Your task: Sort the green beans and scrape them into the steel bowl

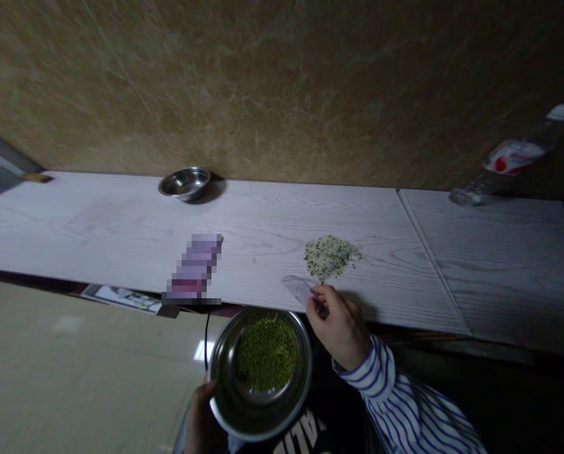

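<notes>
My left hand (201, 413) grips the left rim of a steel bowl (228, 384), held at the table's front edge. Inside the bowl lie many small green beans (269, 353), which look like mung beans. Between the thumb and fingers of my right hand (341, 325) is a clear, oval plastic piece (297, 287); whether it is a spoon or a scraper I cannot tell. Its flat end rests on or just above the tabletop, close to a heap of white grains mixed with green beans (330, 255). The heap is just beyond my right fingers.
A smaller steel bowl (186, 183) stands by the wall, back left. A pixelated purple flat object (195, 266) lies near the front edge of the pale wooden table (258, 221). A clear bottle (511, 157) with a white cap stands at right. A seam (431, 255) crosses the tabletop.
</notes>
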Motion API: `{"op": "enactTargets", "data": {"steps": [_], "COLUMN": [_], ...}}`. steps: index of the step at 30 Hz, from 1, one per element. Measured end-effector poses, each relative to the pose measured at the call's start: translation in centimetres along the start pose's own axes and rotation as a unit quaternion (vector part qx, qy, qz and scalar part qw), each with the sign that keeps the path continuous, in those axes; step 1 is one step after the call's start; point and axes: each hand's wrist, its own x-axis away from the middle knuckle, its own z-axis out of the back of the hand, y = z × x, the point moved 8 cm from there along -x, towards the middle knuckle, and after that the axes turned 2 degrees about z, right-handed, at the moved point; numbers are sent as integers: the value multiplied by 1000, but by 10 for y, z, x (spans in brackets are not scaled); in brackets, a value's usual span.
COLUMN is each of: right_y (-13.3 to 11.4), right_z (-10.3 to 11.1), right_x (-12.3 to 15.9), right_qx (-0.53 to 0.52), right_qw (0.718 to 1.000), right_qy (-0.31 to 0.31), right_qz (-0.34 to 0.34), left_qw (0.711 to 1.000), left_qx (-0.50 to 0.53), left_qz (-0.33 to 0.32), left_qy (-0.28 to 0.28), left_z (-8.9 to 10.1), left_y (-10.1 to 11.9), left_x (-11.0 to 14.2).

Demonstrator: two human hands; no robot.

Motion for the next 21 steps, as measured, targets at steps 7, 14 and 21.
{"op": "enactTargets", "data": {"steps": [7, 14, 21], "right_y": [25, 42, 54], "right_z": [24, 34, 46], "right_x": [-7, -11, -19], "right_qx": [64, 70, 48], "right_qw": [997, 997, 998], "right_qy": [34, 34, 26], "right_qz": [-19, -26, -21], "left_qw": [1000, 995, 986], "left_qx": [-13, -3, 2], "left_qz": [13, 31, 30], "left_qy": [-12, -91, -165], "left_z": [-4, -63, -91], "left_y": [-19, -23, -34], "left_x": [-14, 2, 4]}}
